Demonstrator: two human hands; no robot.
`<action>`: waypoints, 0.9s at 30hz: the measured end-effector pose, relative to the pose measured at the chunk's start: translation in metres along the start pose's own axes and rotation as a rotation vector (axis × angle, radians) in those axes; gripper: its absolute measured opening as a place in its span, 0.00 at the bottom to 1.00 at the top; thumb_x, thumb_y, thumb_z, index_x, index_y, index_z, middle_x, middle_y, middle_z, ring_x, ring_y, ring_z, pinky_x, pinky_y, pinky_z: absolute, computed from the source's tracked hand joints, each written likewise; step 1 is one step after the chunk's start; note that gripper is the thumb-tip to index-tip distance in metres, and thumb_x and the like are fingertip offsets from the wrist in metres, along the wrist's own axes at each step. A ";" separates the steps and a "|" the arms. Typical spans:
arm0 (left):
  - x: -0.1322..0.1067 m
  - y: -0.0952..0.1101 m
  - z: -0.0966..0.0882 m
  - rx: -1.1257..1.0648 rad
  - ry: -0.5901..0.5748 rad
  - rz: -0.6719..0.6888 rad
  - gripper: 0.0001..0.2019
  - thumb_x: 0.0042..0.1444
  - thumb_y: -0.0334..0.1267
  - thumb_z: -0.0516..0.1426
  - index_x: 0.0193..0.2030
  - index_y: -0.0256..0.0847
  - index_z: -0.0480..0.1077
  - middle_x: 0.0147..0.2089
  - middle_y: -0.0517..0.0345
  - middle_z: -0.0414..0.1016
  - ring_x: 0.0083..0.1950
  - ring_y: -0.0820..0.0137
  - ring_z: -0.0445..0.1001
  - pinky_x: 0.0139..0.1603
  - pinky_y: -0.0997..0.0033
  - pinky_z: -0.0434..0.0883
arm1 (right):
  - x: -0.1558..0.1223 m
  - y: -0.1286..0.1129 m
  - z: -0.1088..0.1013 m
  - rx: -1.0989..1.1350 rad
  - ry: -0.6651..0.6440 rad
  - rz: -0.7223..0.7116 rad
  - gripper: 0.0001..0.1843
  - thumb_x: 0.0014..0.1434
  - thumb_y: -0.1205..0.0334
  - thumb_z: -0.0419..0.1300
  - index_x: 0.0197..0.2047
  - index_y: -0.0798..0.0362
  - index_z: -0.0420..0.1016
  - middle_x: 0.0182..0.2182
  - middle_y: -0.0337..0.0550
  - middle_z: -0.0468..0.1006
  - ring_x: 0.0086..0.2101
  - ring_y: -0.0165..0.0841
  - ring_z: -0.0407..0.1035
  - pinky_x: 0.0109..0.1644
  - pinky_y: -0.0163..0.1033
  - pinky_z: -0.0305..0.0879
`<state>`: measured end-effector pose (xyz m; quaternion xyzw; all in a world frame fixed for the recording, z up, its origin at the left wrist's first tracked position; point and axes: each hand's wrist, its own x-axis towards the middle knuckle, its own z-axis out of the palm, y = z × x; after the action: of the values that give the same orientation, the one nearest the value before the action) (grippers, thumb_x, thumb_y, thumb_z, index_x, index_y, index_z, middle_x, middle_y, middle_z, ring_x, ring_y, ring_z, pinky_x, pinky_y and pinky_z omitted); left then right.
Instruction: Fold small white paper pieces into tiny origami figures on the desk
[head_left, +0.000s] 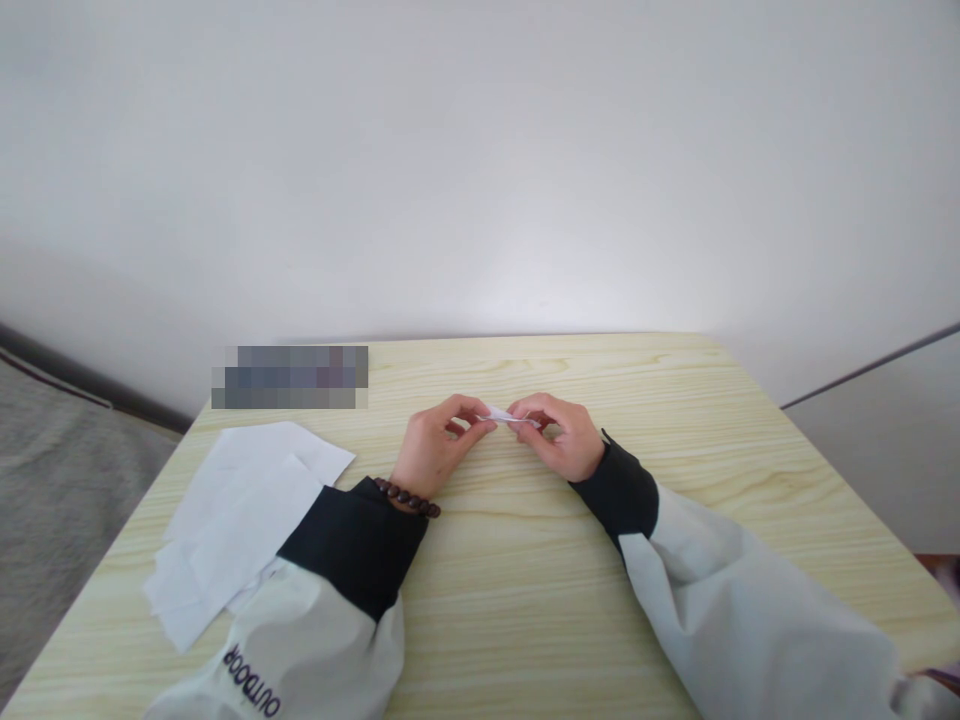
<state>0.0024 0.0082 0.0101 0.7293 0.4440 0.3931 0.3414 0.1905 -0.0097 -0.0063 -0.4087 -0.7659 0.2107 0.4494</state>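
Just above the centre of the frame, a small folded paper (504, 414) lies with its long axis left to right, bridging both hands. The left hand (433, 447) pinches its left end with curled fingertips, and the right hand (561, 436) pinches its right end, both equally near, just above the table (525, 560).

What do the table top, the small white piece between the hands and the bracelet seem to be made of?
The table top looks like pale wood or wood-look laminate, matte, with long grain lines. The small white piece is probably thin folded paper, like the white sheets nearby. The bracelet has dark brown round beads, perhaps wood, slightly shiny.
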 end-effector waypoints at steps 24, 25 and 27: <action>0.000 -0.003 0.000 0.115 -0.050 0.089 0.07 0.54 0.39 0.56 0.33 0.39 0.71 0.32 0.59 0.75 0.32 0.73 0.72 0.34 0.74 0.70 | 0.001 0.000 0.000 -0.006 -0.001 -0.005 0.03 0.57 0.64 0.55 0.35 0.53 0.69 0.31 0.42 0.77 0.25 0.26 0.70 0.29 0.31 0.68; 0.000 -0.003 0.001 0.102 -0.041 0.088 0.07 0.54 0.39 0.56 0.33 0.39 0.71 0.32 0.59 0.75 0.32 0.72 0.73 0.34 0.74 0.70 | 0.001 -0.001 0.001 0.000 0.001 0.014 0.03 0.57 0.63 0.56 0.35 0.53 0.69 0.31 0.42 0.77 0.25 0.26 0.70 0.29 0.31 0.68; 0.000 -0.003 0.001 0.091 -0.028 0.085 0.07 0.54 0.40 0.56 0.33 0.39 0.71 0.32 0.59 0.76 0.32 0.72 0.73 0.34 0.74 0.70 | 0.001 -0.001 0.001 0.010 0.004 0.035 0.04 0.57 0.62 0.56 0.35 0.53 0.69 0.31 0.42 0.77 0.24 0.26 0.70 0.29 0.31 0.68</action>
<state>0.0023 0.0092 0.0075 0.7677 0.4250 0.3766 0.2971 0.1888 -0.0096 -0.0057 -0.4202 -0.7566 0.2215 0.4493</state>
